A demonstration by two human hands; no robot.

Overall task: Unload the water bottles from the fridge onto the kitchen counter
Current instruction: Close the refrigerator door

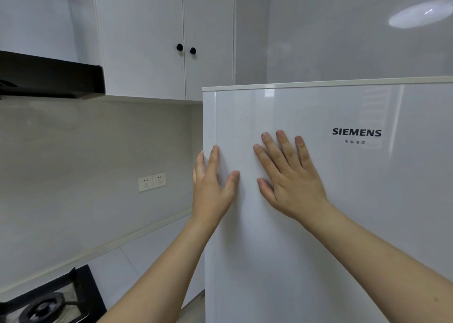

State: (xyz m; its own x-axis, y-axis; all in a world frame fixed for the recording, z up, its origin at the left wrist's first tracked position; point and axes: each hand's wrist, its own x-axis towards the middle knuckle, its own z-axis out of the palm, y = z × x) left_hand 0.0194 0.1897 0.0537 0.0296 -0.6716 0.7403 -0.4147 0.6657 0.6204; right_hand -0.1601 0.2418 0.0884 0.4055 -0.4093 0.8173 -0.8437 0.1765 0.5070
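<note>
Two bare forearms are reaching up from the bottom of the view toward the white fridge door (318,200). Beside them, low on the left, a black gas hob (49,303) is sitting in the pale kitchen counter (137,256). The right hand (291,180) is lying flat on the door face, fingers spread and straight. The left hand (210,183) is sitting at the door's left edge: thumb on the front, fingers reaching round the side; how far they are curling behind it cannot be told. The door is looking shut, so no water bottles are showing; presumably they are inside. Judgement: the opening step is in hand, nothing unloaded yet. Next move is probably calling for a pull at that left edge, swinging the door open. Farther back, wall sockets (152,181), a dark range hood (49,77) and white upper cabinets (159,40) are standing against the wall.
</note>
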